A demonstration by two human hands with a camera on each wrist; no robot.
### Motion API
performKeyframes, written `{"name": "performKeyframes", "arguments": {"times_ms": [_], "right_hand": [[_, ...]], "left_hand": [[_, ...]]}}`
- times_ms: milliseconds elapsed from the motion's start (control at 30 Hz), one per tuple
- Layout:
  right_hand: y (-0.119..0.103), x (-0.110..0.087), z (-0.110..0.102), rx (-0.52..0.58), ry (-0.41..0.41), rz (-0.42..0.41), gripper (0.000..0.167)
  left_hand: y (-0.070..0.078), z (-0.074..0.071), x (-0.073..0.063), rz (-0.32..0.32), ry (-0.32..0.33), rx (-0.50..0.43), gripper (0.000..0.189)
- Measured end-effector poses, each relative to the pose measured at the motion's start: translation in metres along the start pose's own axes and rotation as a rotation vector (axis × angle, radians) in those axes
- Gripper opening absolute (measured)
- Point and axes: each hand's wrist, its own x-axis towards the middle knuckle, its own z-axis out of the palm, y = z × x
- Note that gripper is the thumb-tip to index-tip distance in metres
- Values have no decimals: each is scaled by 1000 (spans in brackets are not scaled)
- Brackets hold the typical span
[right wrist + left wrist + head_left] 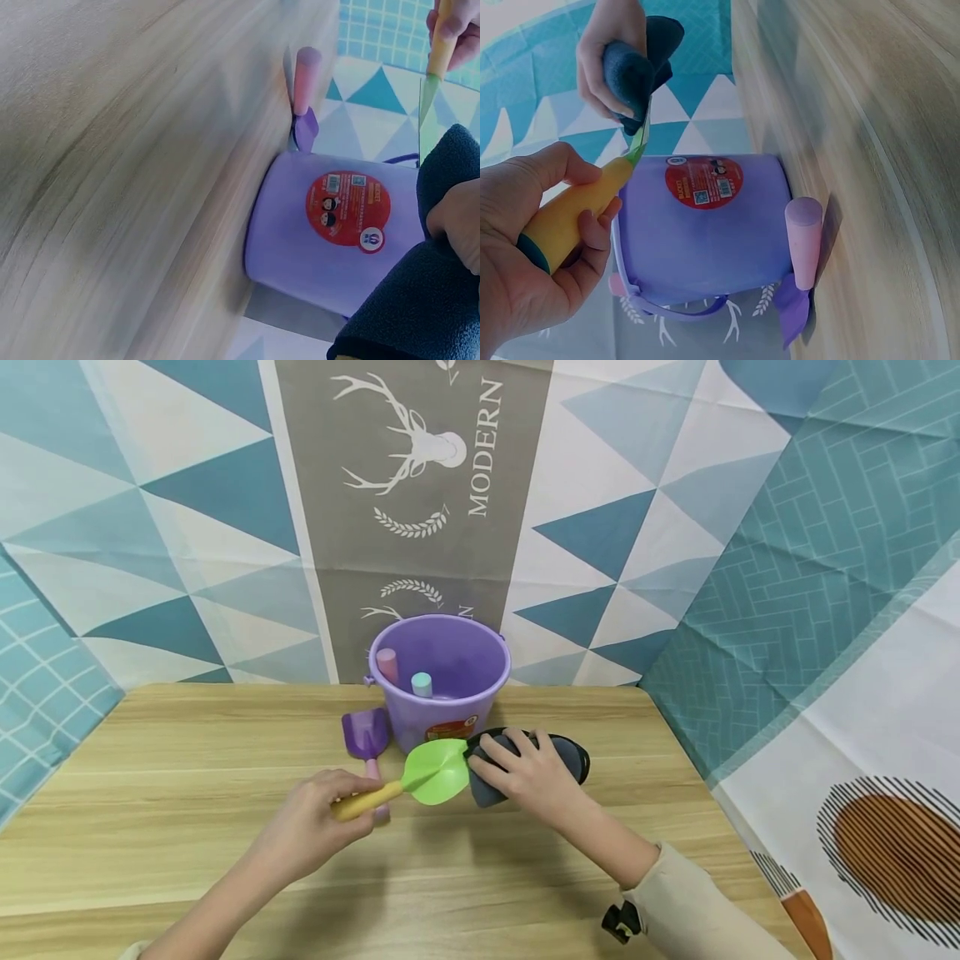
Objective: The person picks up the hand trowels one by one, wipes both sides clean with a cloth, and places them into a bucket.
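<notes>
- The left hand has its thumb and fingers closed round the yellow handle of a toy sand shovel, with no slack to be seen in the hold; the green blade points away from that grip, toward the other hand.
- The right hand grips a dark blue-grey cloth, its fingers spread and bent over the fabric. How tightly they squeeze is hard to tell, as the folds hide some of the fingertips.
- Between the two grips, the tip of the blade meets the near edge of the cloth. Both are held up off the table.
- The step in hand looks like wiping the shovel, with the cloth at the blade's far end. The next move likely calls for a steady left hold while the cloth is drawn along the blade; too light a hold could let the handle twist.
- Just beyond both grips stands a purple bucket, upright, with a red label on its front. Inside lean a pink handle and a light-blue one.
- Past the left grip, beside the bucket, lies a purple shovel with a pink handle.
- Beneath everything is the wood-grain table.
</notes>
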Motion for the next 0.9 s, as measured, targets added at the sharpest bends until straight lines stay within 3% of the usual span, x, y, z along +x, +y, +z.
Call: {"name": "performKeyframes", "arguments": {"times_ms": [200,433,900], "right_hand": [[-5,6,0,26,87,-7,30],[-16,15,0,-10,168,-51,34],[-11,8,-2,-14,87,-43,36]], "left_hand": [[3,4,2,-42,-21,22,24],[9,11,5,-27,-44,14,27],[5,5,1,46,-6,-18,25]]}}
